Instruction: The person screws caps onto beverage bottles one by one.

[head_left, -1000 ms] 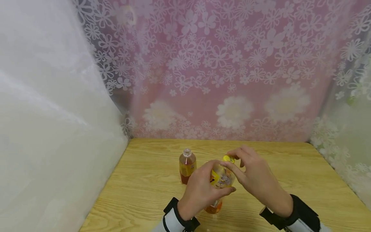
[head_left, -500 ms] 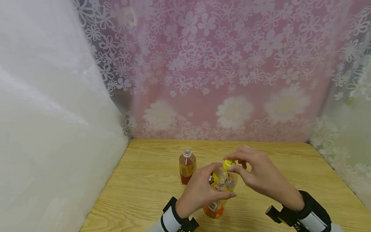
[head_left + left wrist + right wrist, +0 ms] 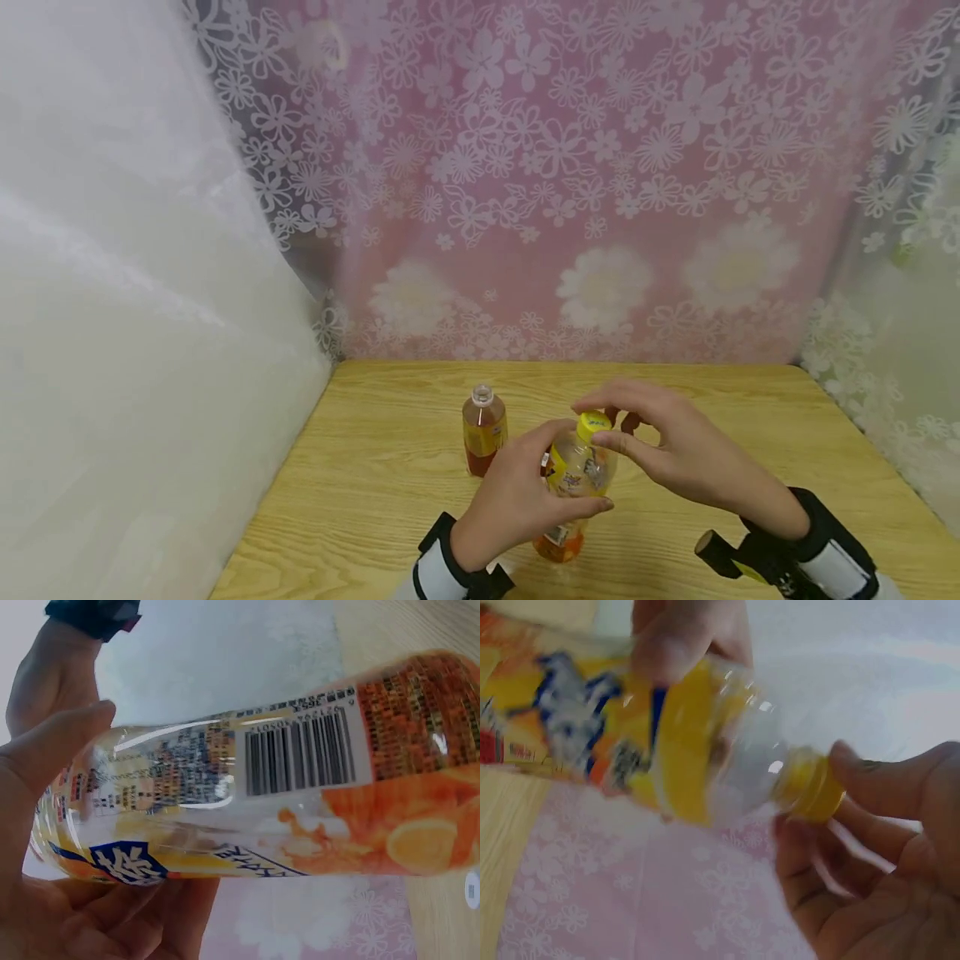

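The left hand (image 3: 517, 500) wraps round the body of a bottle (image 3: 573, 479) of orange drink and holds it just above the wooden surface (image 3: 750, 433), tilted a little toward the right hand. The left wrist view shows the fingers (image 3: 45, 750) curled over the clear upper part, with the barcode label turned to the camera. The right hand (image 3: 675, 454) pinches the yellow cap (image 3: 594, 422) between thumb and fingertips; in the right wrist view the fingertips (image 3: 870, 780) sit closed round the cap (image 3: 810, 787), which is still seated on the neck.

Compared with a second ago, the bottle stands a little more upright and the right hand has dropped lower and rolled round the cap, the thumb now under it and the fingers arched over the top. That looks like a turn of the cap in progress, though no gap shows between cap and neck, so I judge it not yet off.

A second bottle (image 3: 483, 429), smaller, with dark tea-coloured drink and no cap on its neck, stands upright on the surface just left of the hands, apart from them. A pink flowered curtain (image 3: 562, 167) hangs behind.
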`<state>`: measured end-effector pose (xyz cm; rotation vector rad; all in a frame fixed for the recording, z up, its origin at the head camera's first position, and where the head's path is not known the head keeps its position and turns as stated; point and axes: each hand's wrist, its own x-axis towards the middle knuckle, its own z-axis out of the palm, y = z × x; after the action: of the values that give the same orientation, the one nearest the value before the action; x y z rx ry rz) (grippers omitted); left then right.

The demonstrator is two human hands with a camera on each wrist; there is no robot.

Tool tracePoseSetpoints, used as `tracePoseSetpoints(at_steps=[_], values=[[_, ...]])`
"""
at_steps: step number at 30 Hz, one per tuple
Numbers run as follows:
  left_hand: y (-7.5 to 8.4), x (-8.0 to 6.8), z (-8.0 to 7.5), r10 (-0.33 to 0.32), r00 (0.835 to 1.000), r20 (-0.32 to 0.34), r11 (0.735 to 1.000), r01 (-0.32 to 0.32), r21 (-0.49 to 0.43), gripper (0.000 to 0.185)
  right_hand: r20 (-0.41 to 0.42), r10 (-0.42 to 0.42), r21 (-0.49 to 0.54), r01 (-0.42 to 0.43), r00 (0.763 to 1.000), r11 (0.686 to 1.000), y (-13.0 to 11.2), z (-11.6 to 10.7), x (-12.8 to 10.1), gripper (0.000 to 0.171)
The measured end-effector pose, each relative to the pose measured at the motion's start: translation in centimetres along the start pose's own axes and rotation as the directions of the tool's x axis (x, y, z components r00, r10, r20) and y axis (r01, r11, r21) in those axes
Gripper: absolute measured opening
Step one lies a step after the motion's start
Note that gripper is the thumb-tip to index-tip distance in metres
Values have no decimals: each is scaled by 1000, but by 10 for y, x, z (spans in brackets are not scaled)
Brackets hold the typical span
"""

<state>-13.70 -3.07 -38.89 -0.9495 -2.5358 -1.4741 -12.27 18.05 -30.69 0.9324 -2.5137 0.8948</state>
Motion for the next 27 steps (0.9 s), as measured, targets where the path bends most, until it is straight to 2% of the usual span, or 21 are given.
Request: tracePoseSetpoints(at_steps=[3, 6, 12, 17, 19, 22, 24, 27], values=[[-1, 0, -4, 37, 999, 39, 997, -34, -63, 73, 11, -115, 36, 114, 993, 993, 4, -3, -1, 36], [-2, 1, -3, 56, 997, 59, 991, -48, -128, 68, -19, -158, 14, 159, 987, 987, 5, -1, -1, 36], [-4, -1, -1, 26, 997, 75, 993, -17, -117, 68, -43, -164, -6, 164, 986, 986, 5, 5, -4, 36], [-1, -6, -11, 1, 995, 97, 992, 11, -128, 69, -10, -143, 23, 143, 990, 989, 5, 1, -3, 43], [1, -10, -21, -3, 995, 102, 988, 19, -151, 68, -7, -134, 30, 134, 991, 991, 6, -2, -4, 49], [2, -19, -45, -27, 994, 107, 974, 51, -222, 69, -5, -106, 34, 106, 994, 994, 11, -8, -5, 54], [-2, -27, -66, -57, 994, 89, 968, 77, -237, 72, -4, -83, 48, 83, 997, 995, 16, -11, -8, 53], [-16, -37, -103, -123, 992, 14, 972, 124, -201, 73, 14, -38, 99, 37, 999, 994, 25, -15, -14, 50]])
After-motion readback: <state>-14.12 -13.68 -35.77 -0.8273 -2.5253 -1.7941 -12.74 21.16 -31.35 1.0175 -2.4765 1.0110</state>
